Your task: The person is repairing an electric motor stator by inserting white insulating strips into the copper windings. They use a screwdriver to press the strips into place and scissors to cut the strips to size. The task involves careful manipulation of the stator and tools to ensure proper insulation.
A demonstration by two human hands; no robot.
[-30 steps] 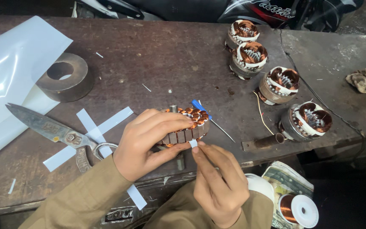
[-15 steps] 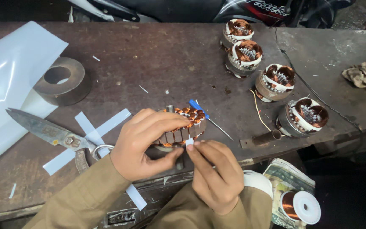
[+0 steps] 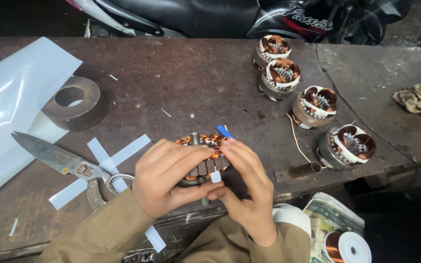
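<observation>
item: wound motor stator [image 3: 201, 165], shaft upright, cradled in our left hand [image 3: 164, 180]; our right hand [image 3: 244, 190] pinches a white insulation slip [image 3: 216, 177] against its near side.

We note one printed packet [image 3: 328, 219] at the lower right, below the bench edge: flat, crumpled, greenish and white with dark print. A white spool [image 3: 348, 247] lies on its lower corner. We see no signs or screens.

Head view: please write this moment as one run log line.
left hand: grips wound motor core | right hand: presses white strip on core | scissors: lying left
</observation>
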